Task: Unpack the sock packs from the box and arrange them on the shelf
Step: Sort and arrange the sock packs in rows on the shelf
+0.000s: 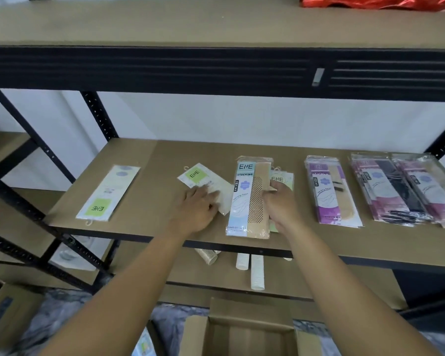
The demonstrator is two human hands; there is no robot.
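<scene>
Sock packs lie in a row on the middle shelf (144, 155). A white pack with a green label (108, 192) lies at the left. My left hand (194, 209) rests on a tilted white green-label pack (203, 179), fingers over its lower part. A blue-and-beige stocking pack (247, 196) lies in the middle. My right hand (280, 204) pinches another green-label pack (280, 179) that is partly tucked behind the stocking pack. A purple pack stack (329, 194) and pink-and-black packs (396, 191) lie to the right. The open cardboard box (249, 332) stands below, on the floor.
Paper cup stacks (257, 271) lie on the lower shelf under my arms. A red bag (370, 1) sits on the top shelf. Another cardboard box (8, 312) stands at the lower left. Black steel uprights (98, 114) frame the shelf's left end.
</scene>
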